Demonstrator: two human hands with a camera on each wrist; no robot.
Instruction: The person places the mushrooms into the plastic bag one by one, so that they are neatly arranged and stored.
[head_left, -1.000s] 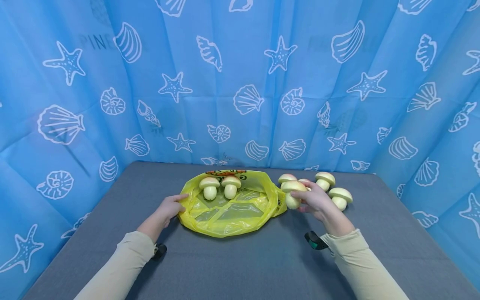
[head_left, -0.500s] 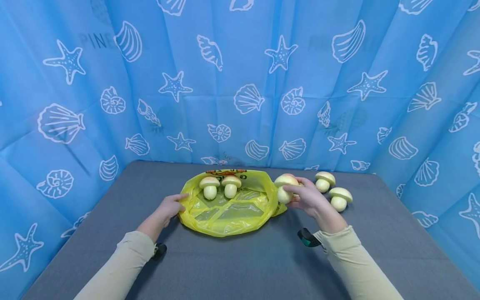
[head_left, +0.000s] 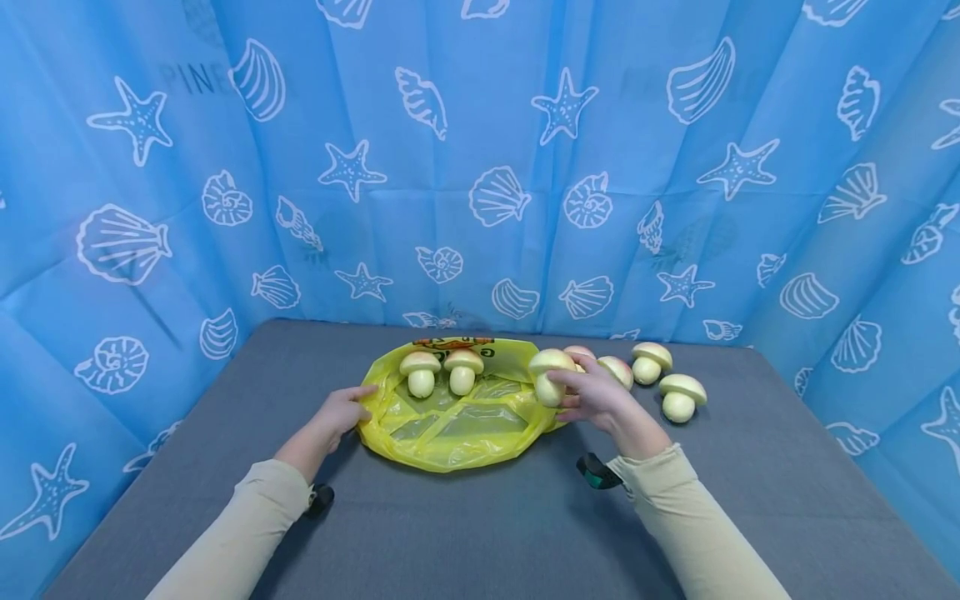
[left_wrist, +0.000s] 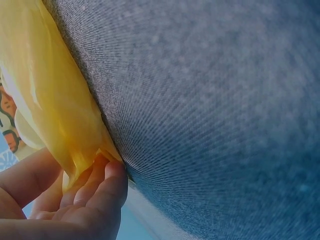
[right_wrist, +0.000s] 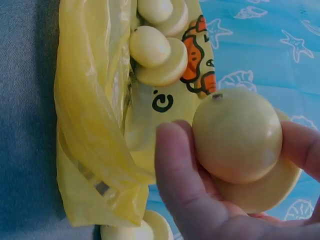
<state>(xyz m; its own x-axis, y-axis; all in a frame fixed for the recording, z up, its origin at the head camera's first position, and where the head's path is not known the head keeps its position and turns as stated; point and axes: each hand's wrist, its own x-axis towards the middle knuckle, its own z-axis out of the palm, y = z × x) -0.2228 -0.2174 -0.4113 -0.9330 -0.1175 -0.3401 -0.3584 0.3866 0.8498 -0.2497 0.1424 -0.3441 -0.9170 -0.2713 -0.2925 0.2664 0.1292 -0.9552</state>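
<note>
A yellow plastic bag point(head_left: 450, 457) lies with its mouth spread wide on the table. My left hand point(head_left: 341, 414) pinches its left rim; in the left wrist view, thumb and fingers point(left_wrist: 107, 187) close on the thin plastic. Two pale model mushrooms, one on the left point(head_left: 421, 377) and one beside it point(head_left: 462, 375), sit inside at the back. My right hand point(head_left: 600, 404) holds another mushroom point(head_left: 548, 379) at the bag's right edge, thumb on one side and fingers on the other. In the right wrist view this mushroom point(right_wrist: 237, 137) shows its stem end toward the camera.
Several more mushrooms stand at the back right: one point(head_left: 617, 371) partly behind my right hand, one point(head_left: 651, 364) beyond it, one point(head_left: 681, 398) nearer. A grey cloth covers the table point(head_left: 465, 533). A blue shell-patterned curtain point(head_left: 480, 250) hangs behind.
My right hand has carried its mushroom leftward from beside the other mushrooms to the bag's right rim. My left hand stays on the left rim.
</note>
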